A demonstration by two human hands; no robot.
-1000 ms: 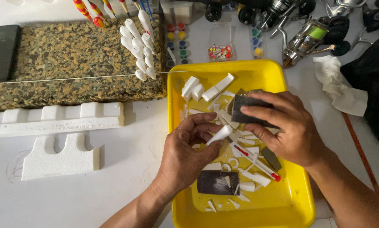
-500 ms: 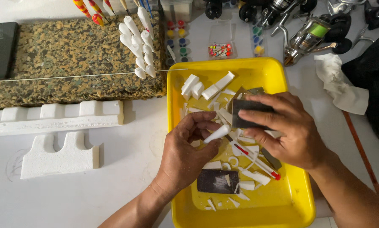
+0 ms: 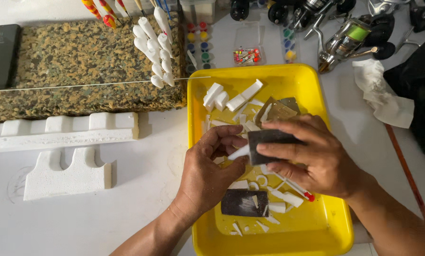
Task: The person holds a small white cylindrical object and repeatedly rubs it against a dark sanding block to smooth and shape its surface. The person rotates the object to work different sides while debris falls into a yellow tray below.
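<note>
left hand point(image 3: 207, 173) pinches a white foam piece point(image 3: 239, 152) over the middle of the yellow tray point(image 3: 316, 237), long axis running left-right. right hand point(image 3: 312, 156) grips a dark sanding block point(image 3: 269, 144) touching the piece's right end. foam offcuts point(image 3: 231, 97) lie toward the tray's far edge, another dark pad point(image 3: 244, 203) toward the near edge.

head view | from above, facing down | near yellow tray point(image 3: 338, 85) on table point(image 3: 141, 213)

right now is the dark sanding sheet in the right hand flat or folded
Folded. The right hand pinches the dark sanding sheet doubled around the white foam piece that the left hand holds.
</note>
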